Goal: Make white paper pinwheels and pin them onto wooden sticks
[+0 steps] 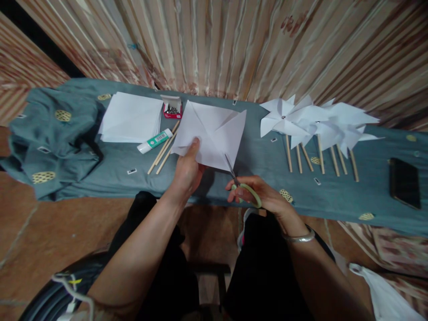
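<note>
My left hand (189, 170) pinches a square sheet of white paper (214, 133) by its near left part, thumb on top and fingers underneath. Creases or slits run from the sheet's corners toward its middle. In my right hand (257, 191) is a pair of scissors (248, 192) with light green handles. Their blades meet the sheet near its close right corner; how far apart the blades are is hard to make out.
Left of the sheet lie a paper stack (132, 118), a glue stick (154, 141), several wooden sticks (163, 154) and a small red box (172, 109) of metal pins. On the right are several white paper pinwheels (304, 120) and a black phone (404, 183). A curtain (214, 49) hangs behind.
</note>
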`<action>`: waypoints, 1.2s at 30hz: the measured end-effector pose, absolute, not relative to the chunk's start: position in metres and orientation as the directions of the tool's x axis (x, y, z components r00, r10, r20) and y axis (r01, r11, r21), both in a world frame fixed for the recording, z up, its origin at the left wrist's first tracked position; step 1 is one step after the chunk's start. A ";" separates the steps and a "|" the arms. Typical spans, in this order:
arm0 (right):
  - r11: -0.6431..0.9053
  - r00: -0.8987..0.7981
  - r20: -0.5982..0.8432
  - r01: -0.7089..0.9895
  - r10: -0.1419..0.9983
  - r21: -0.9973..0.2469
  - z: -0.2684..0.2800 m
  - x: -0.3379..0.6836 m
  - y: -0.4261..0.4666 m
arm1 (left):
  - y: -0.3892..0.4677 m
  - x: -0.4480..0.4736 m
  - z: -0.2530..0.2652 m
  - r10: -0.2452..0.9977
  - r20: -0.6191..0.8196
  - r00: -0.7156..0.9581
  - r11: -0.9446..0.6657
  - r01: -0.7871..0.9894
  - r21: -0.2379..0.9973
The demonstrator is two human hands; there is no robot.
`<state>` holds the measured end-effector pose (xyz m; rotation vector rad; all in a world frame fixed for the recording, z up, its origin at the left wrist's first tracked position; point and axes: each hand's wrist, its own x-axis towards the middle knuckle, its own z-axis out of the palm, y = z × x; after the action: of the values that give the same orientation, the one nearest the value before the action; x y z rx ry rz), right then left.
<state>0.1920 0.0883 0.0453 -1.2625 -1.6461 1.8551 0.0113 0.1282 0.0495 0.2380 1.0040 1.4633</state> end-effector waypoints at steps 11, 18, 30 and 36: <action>-0.259 -0.541 -0.387 0.300 0.747 -0.918 0.045 0.193 0.088 | 0.130 0.007 0.048 0.902 -0.384 -0.197 0.152 -0.688 0.710; -0.270 -0.556 -0.379 0.270 0.740 -0.924 0.042 0.194 0.088 | 0.128 0.008 0.048 0.902 -0.383 -0.199 0.150 -0.687 0.711; -0.263 -0.551 -0.372 0.269 0.747 -0.926 0.045 0.192 0.089 | 0.127 0.010 0.049 0.896 -0.400 -0.193 0.172 -0.680 0.713; -0.266 -0.537 -0.382 0.282 0.752 -0.922 0.045 0.192 0.088 | 0.128 0.010 0.049 0.890 -0.413 -0.194 0.182 -0.680 0.710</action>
<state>0.1919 0.0882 0.0446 -1.2633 -1.6371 1.8624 0.0096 0.1282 0.0490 0.2683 1.0304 1.4436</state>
